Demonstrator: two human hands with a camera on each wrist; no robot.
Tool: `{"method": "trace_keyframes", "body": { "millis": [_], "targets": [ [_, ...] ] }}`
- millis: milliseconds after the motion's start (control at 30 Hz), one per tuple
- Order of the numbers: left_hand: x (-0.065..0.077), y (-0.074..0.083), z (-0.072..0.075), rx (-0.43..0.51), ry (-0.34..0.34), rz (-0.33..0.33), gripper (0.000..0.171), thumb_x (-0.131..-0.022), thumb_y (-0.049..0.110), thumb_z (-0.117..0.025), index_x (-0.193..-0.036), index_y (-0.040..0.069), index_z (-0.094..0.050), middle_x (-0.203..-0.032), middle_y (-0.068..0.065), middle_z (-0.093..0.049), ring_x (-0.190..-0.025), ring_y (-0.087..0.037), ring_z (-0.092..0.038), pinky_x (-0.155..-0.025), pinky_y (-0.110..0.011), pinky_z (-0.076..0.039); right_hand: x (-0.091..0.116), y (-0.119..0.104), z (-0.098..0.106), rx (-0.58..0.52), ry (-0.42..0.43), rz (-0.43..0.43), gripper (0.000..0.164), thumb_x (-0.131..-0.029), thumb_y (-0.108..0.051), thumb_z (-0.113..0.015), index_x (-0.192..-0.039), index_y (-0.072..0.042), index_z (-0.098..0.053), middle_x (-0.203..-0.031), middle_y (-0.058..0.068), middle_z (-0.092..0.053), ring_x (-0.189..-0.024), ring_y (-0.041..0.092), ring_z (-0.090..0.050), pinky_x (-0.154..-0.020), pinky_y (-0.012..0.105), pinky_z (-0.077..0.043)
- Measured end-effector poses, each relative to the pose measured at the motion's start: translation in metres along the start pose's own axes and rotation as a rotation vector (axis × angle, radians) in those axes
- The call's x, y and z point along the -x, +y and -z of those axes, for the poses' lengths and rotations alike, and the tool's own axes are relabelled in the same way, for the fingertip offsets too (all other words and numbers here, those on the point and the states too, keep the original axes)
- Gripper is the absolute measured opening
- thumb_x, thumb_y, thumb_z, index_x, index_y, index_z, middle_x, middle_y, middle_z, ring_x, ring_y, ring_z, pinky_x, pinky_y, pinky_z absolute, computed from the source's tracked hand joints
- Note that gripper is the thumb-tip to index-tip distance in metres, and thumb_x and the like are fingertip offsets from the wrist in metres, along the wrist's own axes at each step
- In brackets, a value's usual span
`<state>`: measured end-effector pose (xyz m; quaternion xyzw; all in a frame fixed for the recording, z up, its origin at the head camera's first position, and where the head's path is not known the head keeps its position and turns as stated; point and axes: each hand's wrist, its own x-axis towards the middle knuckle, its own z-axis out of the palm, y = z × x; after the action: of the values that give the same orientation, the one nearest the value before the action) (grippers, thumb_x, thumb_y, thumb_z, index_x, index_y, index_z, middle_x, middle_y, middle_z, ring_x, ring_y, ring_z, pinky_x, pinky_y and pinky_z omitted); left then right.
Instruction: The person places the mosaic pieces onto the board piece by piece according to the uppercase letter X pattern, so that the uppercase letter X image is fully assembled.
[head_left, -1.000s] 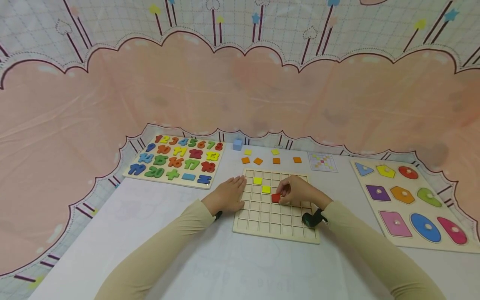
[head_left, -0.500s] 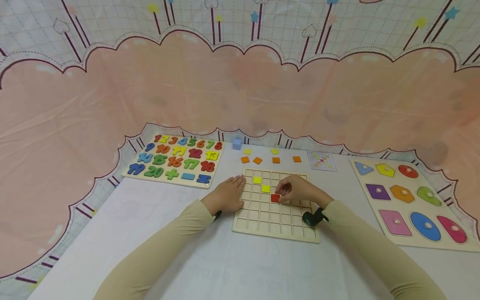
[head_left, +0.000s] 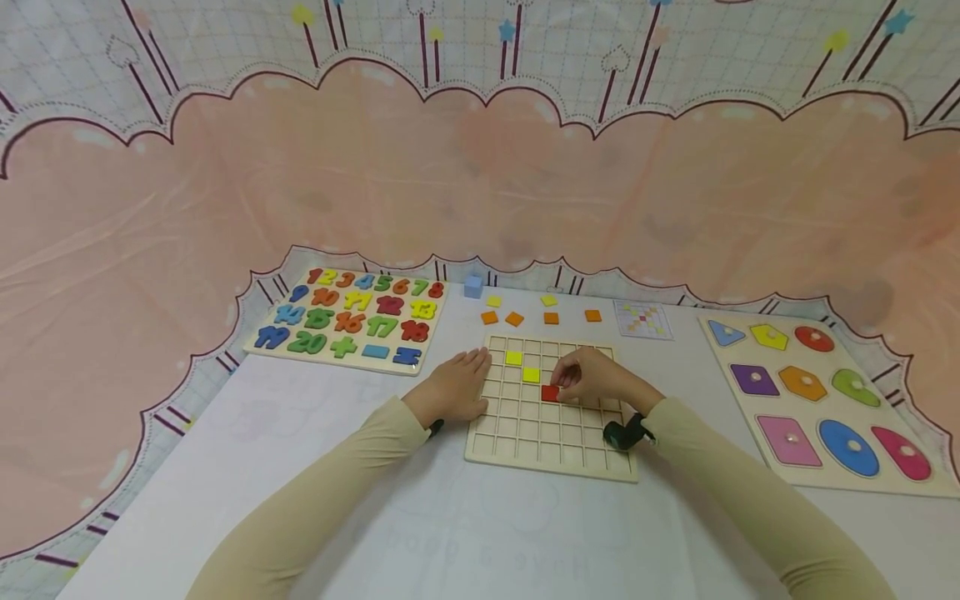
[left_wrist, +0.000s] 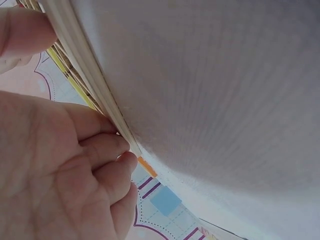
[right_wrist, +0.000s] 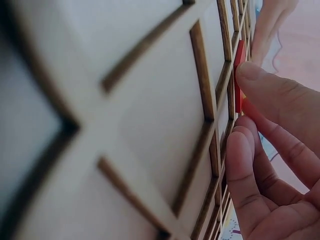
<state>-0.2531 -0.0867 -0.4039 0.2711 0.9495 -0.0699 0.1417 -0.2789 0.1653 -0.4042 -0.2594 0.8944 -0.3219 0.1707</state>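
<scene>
A wooden grid board (head_left: 517, 450) lies on the table, bearing two yellow square tiles, one (head_left: 513, 358) behind the other (head_left: 531, 375) on a diagonal. My right hand (head_left: 592, 379) is over the board, thumb and index finger pinching a red square tile (head_left: 550, 393) at a cell just past the nearer yellow one. In the right wrist view the red tile (right_wrist: 240, 75) stands slightly proud of the grid, the thumb at its edge. My left hand (head_left: 456, 387) rests against the board's left edge, fingers extended; its fingertips touch the rim in the left wrist view.
Behind the board lie loose orange tiles (head_left: 551, 318), yellow tiles (head_left: 494, 302), a blue cube (head_left: 473, 287) and a printed pattern card (head_left: 643, 320). A number puzzle (head_left: 431, 333) stands at left, a shape puzzle (head_left: 757, 400) at right. A patterned cloth (head_left: 480, 192) hangs behind.
The red tile, tilted in my right fingers a second ago, now lies flatter over its cell. Both hands stay nearly in place; the head view has shifted slightly.
</scene>
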Motion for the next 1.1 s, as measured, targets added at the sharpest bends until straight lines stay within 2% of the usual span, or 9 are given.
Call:
{"method": "trace_keyframes", "body": {
  "millis": [233, 333, 500, 600, 733, 900, 1100],
  "targets": [
    [-0.001, 0.0, 0.0, 0.003, -0.008, 0.006, 0.074, -0.094, 0.04, -0.046, -0.149, 0.0, -0.018, -0.158, -0.013, -0.018, -0.147, -0.024, -0.016, -0.121, -0.037, -0.015, 0.0, 0.0, 0.004, -0.007, -0.032, -0.012, 0.015, -0.075, -0.01, -0.078, -0.087, -0.005, -0.07, -0.078, 0.001, -0.064, -0.07, 0.009, -0.055, -0.065, 0.018, -0.049],
    [-0.001, 0.0, -0.001, 0.0, -0.006, 0.008, 0.074, -0.094, 0.04, -0.046, -0.149, 0.001, -0.018, -0.158, -0.012, -0.018, -0.147, -0.024, -0.016, -0.121, -0.036, -0.015, 0.0, 0.001, 0.008, -0.022, -0.064, 0.019, 0.02, -0.075, -0.011, -0.077, -0.092, -0.003, -0.07, -0.083, 0.004, -0.067, -0.073, 0.01, -0.056, -0.068, 0.019, -0.051],
    [-0.002, -0.001, -0.001, -0.004, -0.002, 0.006, 0.073, -0.094, 0.04, -0.046, -0.149, 0.001, -0.018, -0.158, -0.012, -0.018, -0.147, -0.024, -0.016, -0.121, -0.036, -0.015, -0.004, 0.006, 0.018, -0.075, -0.126, 0.024, 0.026, -0.078, -0.015, -0.075, -0.101, -0.004, -0.069, -0.092, 0.005, -0.07, -0.08, 0.011, -0.06, -0.074, 0.019, -0.052],
    [-0.002, -0.001, -0.001, 0.001, -0.003, 0.003, 0.073, -0.094, 0.04, -0.046, -0.149, 0.001, -0.018, -0.158, -0.012, -0.018, -0.147, -0.024, -0.017, -0.121, -0.036, -0.015, -0.008, 0.011, 0.025, -0.118, -0.132, 0.015, 0.028, -0.08, -0.016, -0.073, -0.106, -0.005, -0.068, -0.096, 0.005, -0.07, -0.084, 0.013, -0.062, -0.078, 0.021, -0.052],
    [-0.001, -0.001, 0.0, -0.002, -0.005, 0.001, 0.073, -0.094, 0.04, -0.046, -0.149, 0.0, -0.018, -0.157, -0.013, -0.018, -0.147, -0.024, -0.017, -0.121, -0.036, -0.015, -0.016, 0.015, 0.038, -0.151, -0.098, 0.02, 0.03, -0.084, -0.016, -0.07, -0.11, -0.003, -0.066, -0.1, 0.008, -0.07, -0.089, 0.014, -0.062, -0.082, 0.023, -0.052],
    [0.0, -0.002, 0.001, -0.008, 0.001, -0.003, 0.073, -0.094, 0.04, -0.046, -0.149, 0.0, -0.019, -0.157, -0.013, -0.019, -0.146, -0.025, -0.018, -0.121, -0.036, -0.016, -0.027, 0.017, 0.051, -0.22, -0.023, 0.033, 0.032, -0.086, -0.011, -0.066, -0.115, 0.004, -0.062, -0.109, 0.02, -0.066, -0.091, 0.014, -0.063, -0.082, 0.023, -0.052],
    [0.001, -0.001, 0.0, 0.009, 0.002, -0.004, 0.073, -0.094, 0.039, -0.046, -0.149, -0.001, -0.018, -0.157, -0.014, -0.018, -0.146, -0.026, -0.017, -0.121, -0.036, -0.016, -0.041, 0.021, 0.058, -0.267, 0.094, -0.01, 0.034, -0.086, -0.005, -0.065, -0.117, 0.007, -0.06, -0.115, 0.025, -0.062, -0.091, 0.013, -0.063, -0.084, 0.024, -0.053]
  ]
}}
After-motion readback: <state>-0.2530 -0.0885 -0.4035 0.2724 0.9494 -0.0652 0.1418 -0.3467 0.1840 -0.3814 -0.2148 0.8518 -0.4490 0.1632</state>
